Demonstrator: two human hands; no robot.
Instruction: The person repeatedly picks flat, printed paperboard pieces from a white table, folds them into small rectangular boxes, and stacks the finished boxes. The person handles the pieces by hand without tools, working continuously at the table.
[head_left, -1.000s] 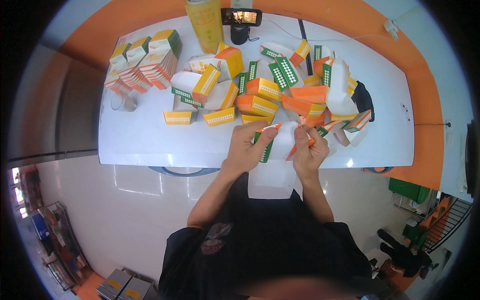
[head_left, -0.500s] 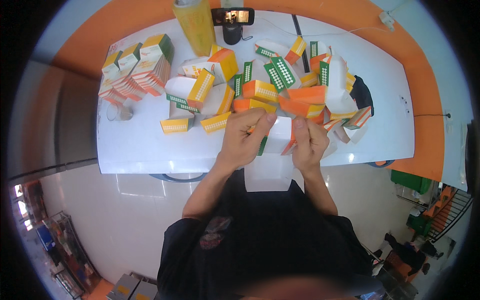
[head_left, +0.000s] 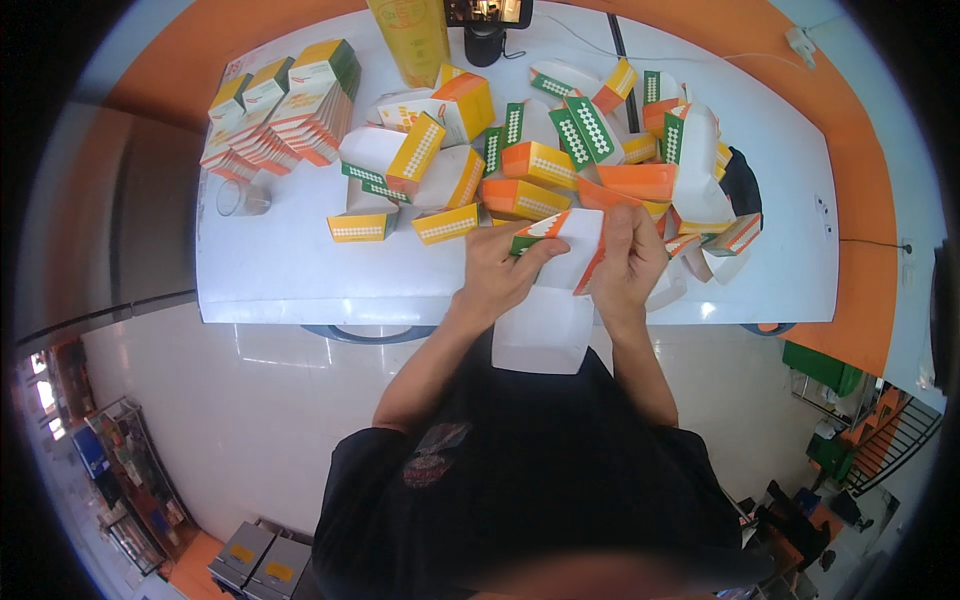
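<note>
Between my two hands, just above the table's near edge, is a partly folded cardboard food box (head_left: 543,335), its white inside facing up and a wide flap hanging toward me. My left hand (head_left: 500,268) is closed on its left wall, thumb laid over the green and orange edge. On the other side, my right hand (head_left: 628,262) pinches the orange right wall near the far corner. Beyond my hands lies a loose heap of folded boxes (head_left: 540,160) in orange, yellow, green and white, some standing open and some tipped over.
Stacks of flat cartons (head_left: 300,110) stand at the far left, with a clear glass (head_left: 243,198) in front. A tall yellow container (head_left: 412,40) and a phone on a stand (head_left: 486,42) are at the back. A black cloth-like thing (head_left: 741,182) lies at the right.
My left thumb and fingers have shifted down along the box's left wall, showing more of its printed edge. The right hand has moved slightly up. The whole view has shifted a little.
</note>
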